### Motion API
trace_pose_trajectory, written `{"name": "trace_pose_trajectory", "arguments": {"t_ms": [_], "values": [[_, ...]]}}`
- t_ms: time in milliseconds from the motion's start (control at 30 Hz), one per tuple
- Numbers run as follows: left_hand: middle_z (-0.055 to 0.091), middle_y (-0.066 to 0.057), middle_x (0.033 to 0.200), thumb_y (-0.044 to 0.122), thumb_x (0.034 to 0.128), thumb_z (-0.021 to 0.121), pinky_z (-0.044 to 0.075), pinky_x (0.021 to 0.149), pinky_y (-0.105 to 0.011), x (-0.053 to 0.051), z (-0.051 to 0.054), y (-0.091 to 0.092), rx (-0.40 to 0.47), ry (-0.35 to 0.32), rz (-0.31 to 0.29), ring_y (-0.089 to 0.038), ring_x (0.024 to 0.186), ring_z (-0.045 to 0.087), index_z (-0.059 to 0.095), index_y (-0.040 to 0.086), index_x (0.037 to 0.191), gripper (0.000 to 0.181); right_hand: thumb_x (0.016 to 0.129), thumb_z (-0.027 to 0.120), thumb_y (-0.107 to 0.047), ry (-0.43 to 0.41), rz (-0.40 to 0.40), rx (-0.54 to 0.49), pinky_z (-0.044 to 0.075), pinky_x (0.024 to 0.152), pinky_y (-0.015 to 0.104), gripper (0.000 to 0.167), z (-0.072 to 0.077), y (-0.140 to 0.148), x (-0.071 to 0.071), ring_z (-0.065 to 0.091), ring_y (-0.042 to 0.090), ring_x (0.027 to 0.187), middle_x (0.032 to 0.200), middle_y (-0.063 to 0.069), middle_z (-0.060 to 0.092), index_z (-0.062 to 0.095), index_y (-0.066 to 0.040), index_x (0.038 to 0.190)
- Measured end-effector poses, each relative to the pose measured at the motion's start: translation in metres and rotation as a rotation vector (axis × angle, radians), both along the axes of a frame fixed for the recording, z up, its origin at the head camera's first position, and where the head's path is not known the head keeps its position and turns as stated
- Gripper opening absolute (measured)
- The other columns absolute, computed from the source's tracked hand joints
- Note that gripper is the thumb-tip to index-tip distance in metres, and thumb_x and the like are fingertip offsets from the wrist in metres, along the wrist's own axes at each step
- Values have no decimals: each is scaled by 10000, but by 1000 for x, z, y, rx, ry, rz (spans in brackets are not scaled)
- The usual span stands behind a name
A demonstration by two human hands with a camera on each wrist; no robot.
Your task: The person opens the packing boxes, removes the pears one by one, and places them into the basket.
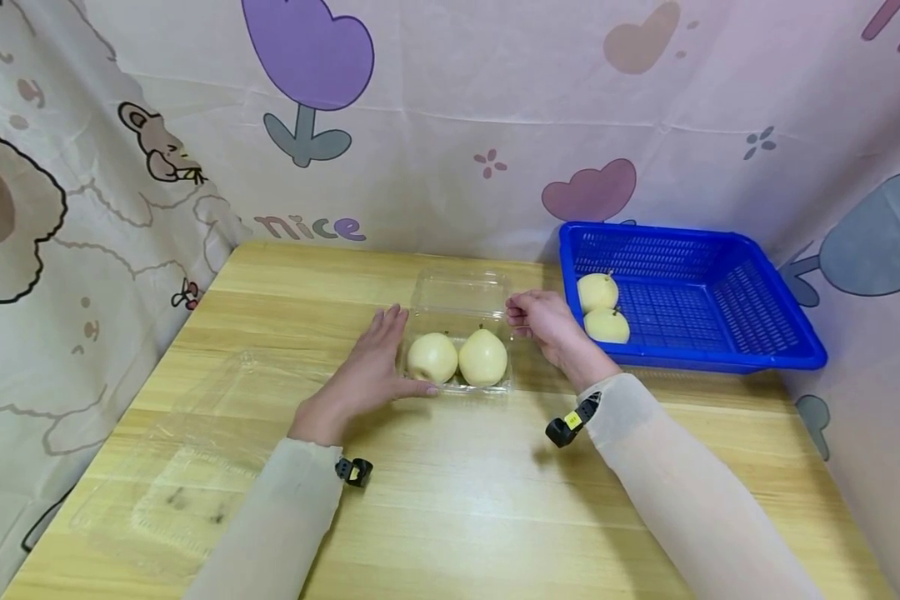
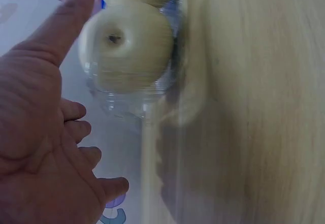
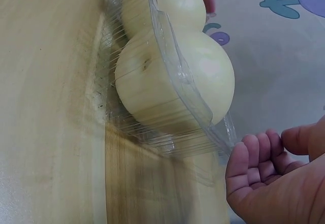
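Two pale yellow pears [image 1: 432,358] sit side by side in a clear plastic clamshell box [image 1: 461,323], whose lid [image 1: 461,287] is tipped back away from me. My left hand [image 1: 371,367] is at the box's left side, fingers stretched along it and thumb across the front by the left pear. In the left wrist view, that pear [image 2: 132,56] shows through the clear wall. My right hand [image 1: 551,325] is at the box's right rear side. Its fingers are loosely bent, their tips by the rim in the right wrist view, with nothing visible between thumb and fingers [image 3: 237,165].
A blue plastic basket [image 1: 693,358] stands at the back right, with two more pears [image 1: 597,293] at its left end. More clear plastic packaging [image 1: 195,450] lies on the left of the wooden table [image 1: 450,500]. A printed curtain [image 1: 435,100] hangs behind.
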State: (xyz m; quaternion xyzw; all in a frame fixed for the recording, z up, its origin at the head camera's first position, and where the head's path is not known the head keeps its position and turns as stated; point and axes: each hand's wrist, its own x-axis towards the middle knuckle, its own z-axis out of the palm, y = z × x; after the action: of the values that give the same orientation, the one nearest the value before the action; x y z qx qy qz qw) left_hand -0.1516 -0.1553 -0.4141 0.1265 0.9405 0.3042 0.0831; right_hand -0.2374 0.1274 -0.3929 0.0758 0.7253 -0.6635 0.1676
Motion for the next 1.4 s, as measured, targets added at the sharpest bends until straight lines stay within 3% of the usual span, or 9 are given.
{"name": "trace_pose_trajectory", "arguments": {"t_ms": [233,600,833,1033,1133,1233,1400], "values": [[-58,-151,1778,620,749,896,29,1308,-652,-10,-5,2,-37,-38,-19,-366,1639,-98,3,74,1699,1413,1116,480,-159,43,26,59,561,798,261,377,2,-3,4,621,129,883,1027,71,644,582,126,1339],[-70,-137,1779,659,724,892,5,1312,-626,-11,-12,4,-41,-67,-20,-327,1643,-89,-61,79,1694,1479,1071,555,-181,156,110,240,578,1028,520,341,13,-7,15,639,244,1028,1234,238,664,657,95,1244],[-72,-146,1777,663,745,877,7,1311,-633,-10,-9,7,-72,-69,-22,-333,1641,-90,-65,67,1691,1462,1039,618,-355,308,229,581,564,813,374,368,15,-7,20,674,280,963,1128,145,734,726,-30,1176],[-72,-170,1772,647,759,874,15,1308,-640,-9,-7,8,-78,-71,-31,-358,1639,-83,-77,52,1685,1454,1013,656,-428,356,313,753,507,679,316,380,13,-9,23,631,219,819,935,62,724,740,-60,1048],[-77,-176,1771,645,770,867,32,1318,-611,-9,-10,8,-74,-61,-41,-363,1640,-80,-88,50,1682,1448,1008,666,-453,346,334,784,554,755,367,415,14,-10,23,667,251,883,978,83,740,738,-48,1061],[-94,-166,1772,651,780,858,41,1331,-560,-9,-12,8,-58,-56,-48,-336,1643,-100,-105,57,1679,1445,1004,662,-501,325,375,803,590,933,453,545,15,-12,25,700,319,1093,1177,149,747,705,-2,1217],[-104,-157,1773,673,782,845,37,1338,-533,-10,-15,8,-50,-49,-49,-315,1644,-114,-119,64,1676,1449,958,674,-616,308,465,897,498,1124,535,788,16,-15,28,570,392,1338,1396,212,634,612,20,1420]]}}
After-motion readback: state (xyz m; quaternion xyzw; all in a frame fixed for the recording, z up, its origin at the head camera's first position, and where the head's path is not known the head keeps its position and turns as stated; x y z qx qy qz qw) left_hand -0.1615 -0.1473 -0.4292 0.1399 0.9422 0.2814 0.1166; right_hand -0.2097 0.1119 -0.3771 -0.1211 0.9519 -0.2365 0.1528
